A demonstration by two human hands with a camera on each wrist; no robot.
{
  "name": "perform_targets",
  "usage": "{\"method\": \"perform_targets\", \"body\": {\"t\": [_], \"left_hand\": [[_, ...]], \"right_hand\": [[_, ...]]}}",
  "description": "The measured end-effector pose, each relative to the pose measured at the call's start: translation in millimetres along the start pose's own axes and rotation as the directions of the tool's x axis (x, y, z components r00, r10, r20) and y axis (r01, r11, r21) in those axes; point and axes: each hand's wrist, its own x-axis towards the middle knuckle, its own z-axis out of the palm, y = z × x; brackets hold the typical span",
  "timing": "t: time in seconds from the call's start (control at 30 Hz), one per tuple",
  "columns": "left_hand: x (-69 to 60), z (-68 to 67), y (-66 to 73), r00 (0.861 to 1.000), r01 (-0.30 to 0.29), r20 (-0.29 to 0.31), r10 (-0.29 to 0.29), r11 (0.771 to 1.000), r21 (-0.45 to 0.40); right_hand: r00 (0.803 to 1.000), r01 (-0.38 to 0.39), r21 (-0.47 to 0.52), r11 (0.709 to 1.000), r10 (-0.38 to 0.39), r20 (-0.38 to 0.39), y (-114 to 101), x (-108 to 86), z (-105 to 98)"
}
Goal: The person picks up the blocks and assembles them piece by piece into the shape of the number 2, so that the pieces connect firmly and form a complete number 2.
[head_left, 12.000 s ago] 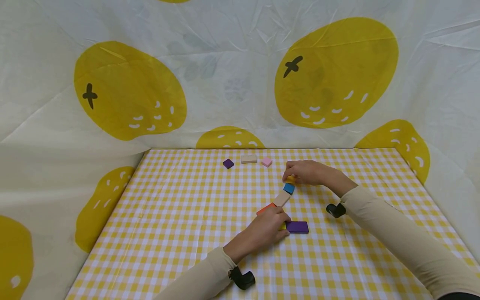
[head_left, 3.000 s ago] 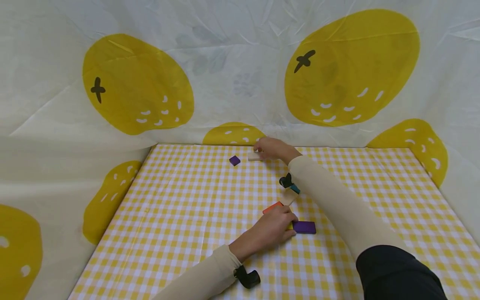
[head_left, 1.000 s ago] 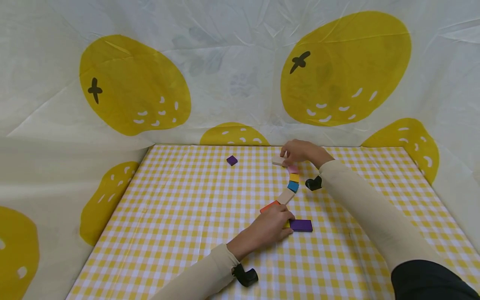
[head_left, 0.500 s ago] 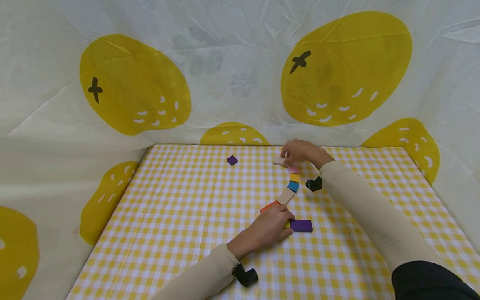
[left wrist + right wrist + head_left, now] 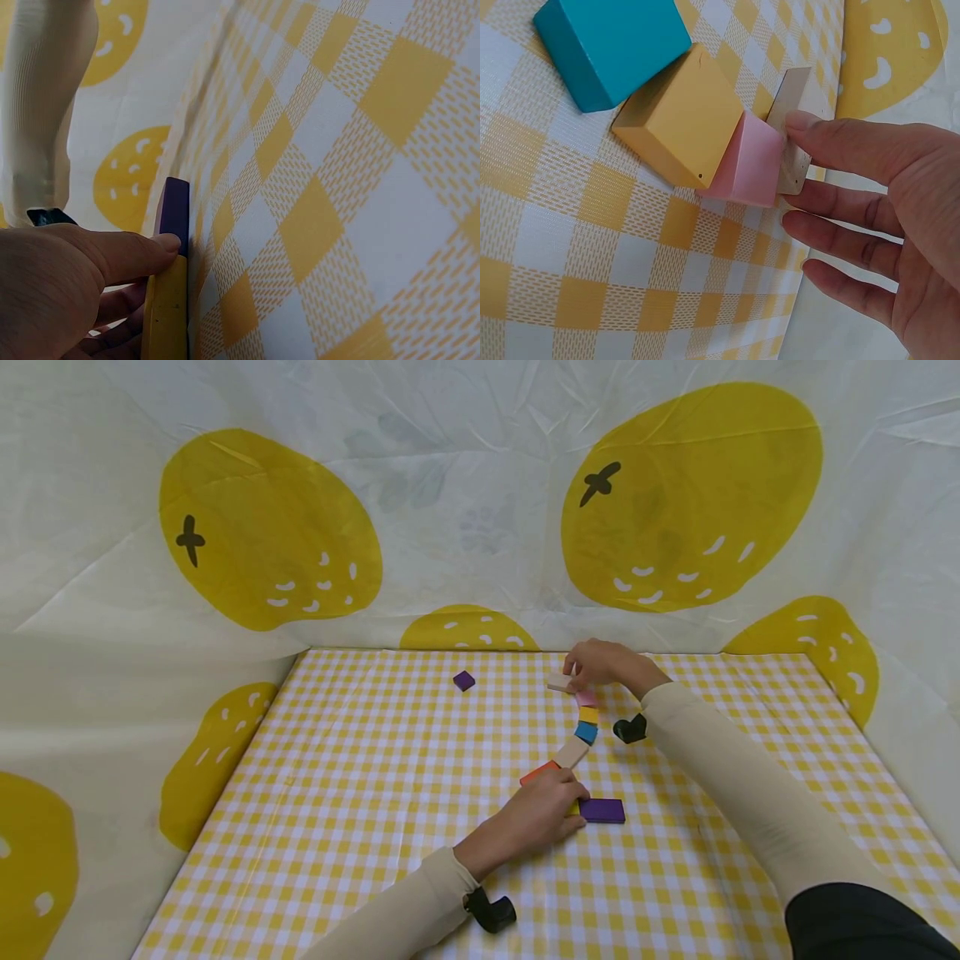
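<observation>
My right hand (image 5: 603,662) pinches a pale wooden block (image 5: 559,682) between thumb and fingers at the back of the table; in the right wrist view this block (image 5: 789,127) touches a pink block (image 5: 756,161). From the pink block, a yellow-orange block (image 5: 588,716), a blue block (image 5: 587,732), a beige block (image 5: 572,752) and an orange-red block (image 5: 540,772) curve toward my left hand (image 5: 536,814). In the left wrist view that hand (image 5: 97,277) grips a yellow block (image 5: 166,307), which lies end to end with a purple block (image 5: 174,214).
A small purple block (image 5: 464,681) lies apart at the back, left of the curve. The yellow-and-white checked tablecloth (image 5: 337,793) covers the table. Behind it hangs a pale cloth (image 5: 465,510) with large yellow fruit shapes.
Since the earliest frame, my right hand has moved from the yellow-orange block to the pale block. The pink and pale blocks have shifted right, to the curve's far end. My left hand stays in place.
</observation>
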Motion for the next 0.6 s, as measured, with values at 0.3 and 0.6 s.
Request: {"method": "perform_targets", "body": {"t": [0.3, 0.6], "left_hand": [[0.5, 0.4, -0.2, 1.000, 0.004, 0.009, -0.004, 1.000, -0.010], [0.0, 0.3, 0.4, 1.000, 0.018, 0.019, -0.018, 1.000, -0.016]], "right_hand": [[1.000, -0.003, -0.003, 1.000, 0.003, 0.010, 0.8, -0.2, -0.2], [1.000, -0.010, -0.006, 1.000, 0.010, 0.003, 1.7, -0.5, 1.1]]}}
